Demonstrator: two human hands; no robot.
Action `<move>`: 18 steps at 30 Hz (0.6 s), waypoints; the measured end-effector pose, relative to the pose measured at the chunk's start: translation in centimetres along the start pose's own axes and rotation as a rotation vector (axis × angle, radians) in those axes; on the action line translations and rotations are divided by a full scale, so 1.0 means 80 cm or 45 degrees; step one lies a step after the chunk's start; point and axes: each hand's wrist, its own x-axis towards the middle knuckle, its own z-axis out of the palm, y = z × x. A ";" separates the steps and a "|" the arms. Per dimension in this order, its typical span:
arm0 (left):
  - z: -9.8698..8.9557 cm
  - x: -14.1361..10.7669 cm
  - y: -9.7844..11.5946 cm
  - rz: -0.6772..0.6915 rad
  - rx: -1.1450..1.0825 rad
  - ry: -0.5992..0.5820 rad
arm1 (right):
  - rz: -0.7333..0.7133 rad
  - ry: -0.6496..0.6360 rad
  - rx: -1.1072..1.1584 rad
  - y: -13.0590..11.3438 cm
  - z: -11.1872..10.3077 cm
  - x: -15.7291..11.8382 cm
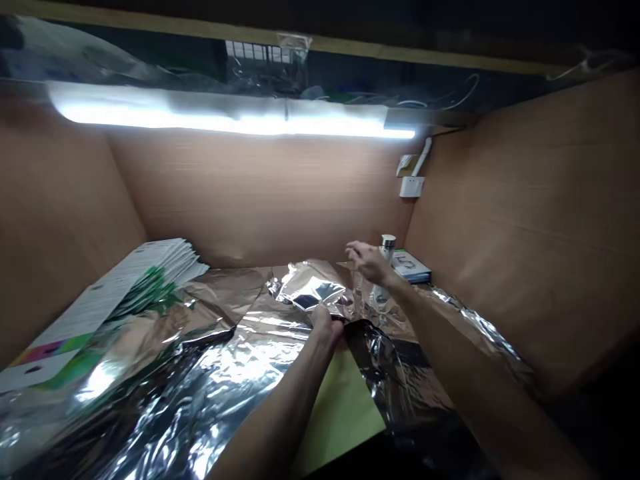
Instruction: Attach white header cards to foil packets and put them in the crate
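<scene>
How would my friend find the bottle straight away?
Start at the long glowing tube light and drop from its right end past the white wall socket. Below, slightly left, stands the bottle, partly hidden by the right hand. Unlike the flat stack beside it, it is tall and narrow with a shiny silver cap.

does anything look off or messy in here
The shiny film looks crumpled and creased rather than lying flat. At the left, the stacked sheets have uneven edges, fanned out at the far end instead of squared up. No spill is apparent.
</scene>
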 end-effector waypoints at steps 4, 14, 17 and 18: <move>-0.048 -0.034 0.043 0.007 0.322 -0.113 | 0.061 -0.322 -0.067 -0.026 0.095 -0.026; -0.167 -0.169 0.159 0.745 1.431 -0.278 | 0.711 -0.439 -0.283 -0.002 0.123 -0.041; -0.204 -0.195 0.204 0.821 1.697 -0.259 | 0.686 -0.433 -0.167 0.003 0.121 -0.026; -0.216 -0.202 0.211 0.859 1.851 -0.256 | 0.654 -0.390 -0.115 -0.001 0.120 -0.020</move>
